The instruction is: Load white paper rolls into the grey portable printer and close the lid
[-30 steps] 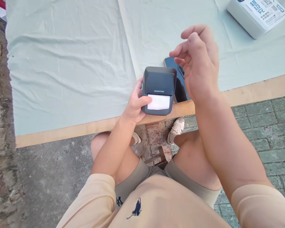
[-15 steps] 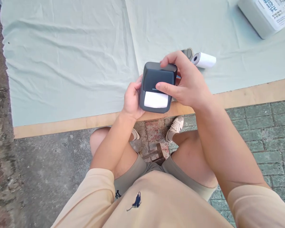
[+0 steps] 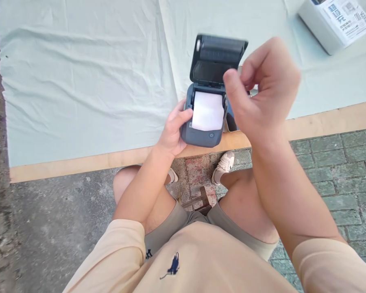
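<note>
My left hand [image 3: 174, 127] is closed around the left side of a small dark grey label printer [image 3: 198, 138], its thumb resting by the paper bay. The printer's lid [image 3: 218, 53] stands raised on its hinge at the far side. A white paper roll [image 3: 208, 110] fills the bay, and a power button shows on the near face. Beside the lid's right edge, my right hand [image 3: 266, 85] is lifted and slightly blurred. Its fingers are curled with the thumb apart from them, and I see nothing held between.
The printer is above a table with a pale green cloth [image 3: 88, 89] and a bare wooden front edge [image 3: 323, 116]. A white box with printed labels [image 3: 326, 30] stands at the back right. A dark and blue object [image 3: 231, 121] lies partly hidden behind the printer.
The printer's lid has swung up from shut, exposing the paper roll. My right hand has come off the lid and moved right, now covering the loose white roll on the table.
</note>
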